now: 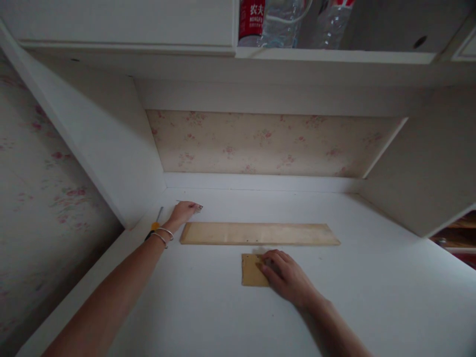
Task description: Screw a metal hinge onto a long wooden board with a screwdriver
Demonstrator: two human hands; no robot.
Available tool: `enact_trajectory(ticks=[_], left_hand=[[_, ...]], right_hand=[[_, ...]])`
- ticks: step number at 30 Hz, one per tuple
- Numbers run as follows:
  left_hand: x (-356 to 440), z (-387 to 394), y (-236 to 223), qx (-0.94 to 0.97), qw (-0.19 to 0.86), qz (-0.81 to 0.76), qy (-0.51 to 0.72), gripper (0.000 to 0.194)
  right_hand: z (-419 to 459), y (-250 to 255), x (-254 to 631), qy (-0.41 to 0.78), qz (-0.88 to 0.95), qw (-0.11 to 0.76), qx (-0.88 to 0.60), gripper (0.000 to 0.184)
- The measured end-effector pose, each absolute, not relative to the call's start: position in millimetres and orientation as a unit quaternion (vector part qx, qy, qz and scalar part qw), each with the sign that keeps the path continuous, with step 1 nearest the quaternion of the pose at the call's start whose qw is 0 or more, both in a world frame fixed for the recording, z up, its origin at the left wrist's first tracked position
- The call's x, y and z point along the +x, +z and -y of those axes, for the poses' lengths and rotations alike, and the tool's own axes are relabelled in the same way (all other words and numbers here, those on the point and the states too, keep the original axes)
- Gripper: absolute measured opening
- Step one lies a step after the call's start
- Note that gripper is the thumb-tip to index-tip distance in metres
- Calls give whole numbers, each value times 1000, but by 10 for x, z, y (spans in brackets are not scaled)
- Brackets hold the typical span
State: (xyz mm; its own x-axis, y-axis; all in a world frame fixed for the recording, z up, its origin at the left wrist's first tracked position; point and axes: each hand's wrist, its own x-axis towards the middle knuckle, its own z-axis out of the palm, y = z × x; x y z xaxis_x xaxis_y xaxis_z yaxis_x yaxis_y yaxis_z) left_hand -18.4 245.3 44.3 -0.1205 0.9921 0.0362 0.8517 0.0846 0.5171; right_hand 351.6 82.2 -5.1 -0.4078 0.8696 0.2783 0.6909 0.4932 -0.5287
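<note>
My left hand (183,212) reaches past the left end of a long, pale wooden board (260,233). Its fingers are pinched around something small (199,208) that I cannot make out. A screwdriver (155,226) with a yellow and black handle lies beside that wrist, partly hidden behind it. Closer to me, my right hand (283,273) grips the right side of a small, yellowish wooden piece (253,271). Tiny dark holes show along the small piece's top edge, and two more near the middle of the long board's front edge.
Everything lies on a white desktop (208,307) between white side panels (100,139). Overhead, a shelf (334,56) holds clear plastic bottles (282,25) and a red-labelled package (251,22). Floral wallpaper (260,141) covers the back.
</note>
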Motion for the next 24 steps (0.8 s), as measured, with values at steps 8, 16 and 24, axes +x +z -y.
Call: enact_trajectory(ticks=[8, 16, 24], left_hand=[[262, -1508, 524, 526, 388, -603, 457, 39], [721, -1018, 389, 469, 511, -464, 551, 35], [868, -927, 301, 458, 594, -428, 504, 39]], right_hand=[[-815, -19, 3157, 244, 718, 400, -514, 25], [-973, 175, 2343, 451, 608, 489, -434, 30], [-1008, 82, 2556, 511, 533, 553, -387, 31]])
